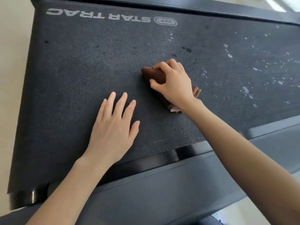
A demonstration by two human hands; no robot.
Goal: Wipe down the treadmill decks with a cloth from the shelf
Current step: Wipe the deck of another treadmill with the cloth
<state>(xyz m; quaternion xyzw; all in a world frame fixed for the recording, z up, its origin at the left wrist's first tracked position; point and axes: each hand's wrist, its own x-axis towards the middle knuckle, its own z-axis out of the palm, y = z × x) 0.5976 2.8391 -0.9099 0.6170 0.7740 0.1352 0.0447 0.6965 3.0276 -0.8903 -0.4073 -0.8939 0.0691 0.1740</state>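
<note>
Pale flecks [246,90] mark the belt [73,82] rightward; my right hand [173,83] clenches the cloth [154,75], left hand [113,125] spread flat. I'd press firmly, overlapping strokes.

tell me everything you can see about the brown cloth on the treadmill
The brown cloth is a soft, towel-like fabric, bunched into a wad rather than spread flat. It rests on the dark textured treadmill belt, near the middle of the view. The right hand presses down on it, fingers curled over the top and thumb against its near side, covering most of it. One rounded end pokes out past the fingers, and loose folded corners, one paler, stick out by the wrist. The left hand lies flat beside it, apart.
</note>
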